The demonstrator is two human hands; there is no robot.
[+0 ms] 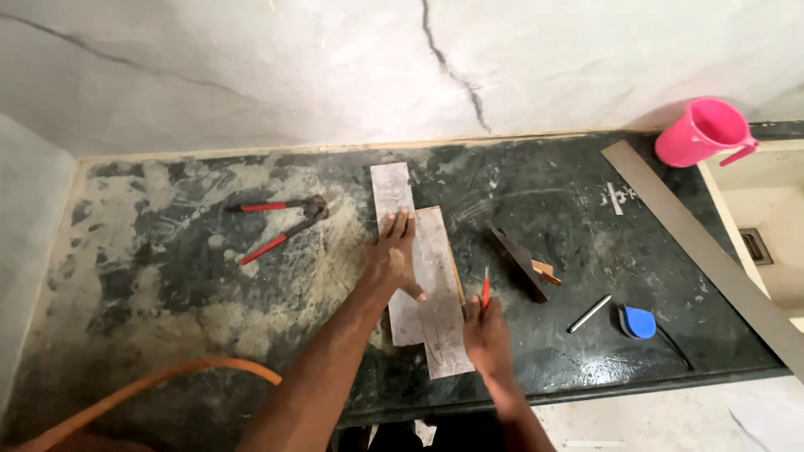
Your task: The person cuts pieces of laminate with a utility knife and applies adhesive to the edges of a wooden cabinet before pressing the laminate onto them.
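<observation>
The dark green stone counter (251, 335) took up most of my view, dusty and scratched, running up to a pale marble wall (251, 67) at the far side. On the right a long grey strip (712, 251) lay slantwise across the counter edge beside a cream sink (770, 218), and a pink plastic mug (703, 130) stood at the far right corner. An orange hose (151, 385) curved along the near left.

In the middle lay two grey tile pieces. The narrow tile strip (392, 188) reached farther from me, and the wider tile piece (442, 310) lay just right of it, touching it along its edge. My left hand (392, 255) pressed flat on them, fingers spread and straight, gripping nothing. My right hand (487, 335) was curled around a red pencil (485, 290), its tip up by the right edge of the wider tile piece.

To the far left sat red-handled pincers (285, 219), handles spread. Right of the tiles lay a dark trowel (523, 264) with a wooden handle, then a small white stick (590, 313), and a blue tape measure (639, 321) near the front edge.
</observation>
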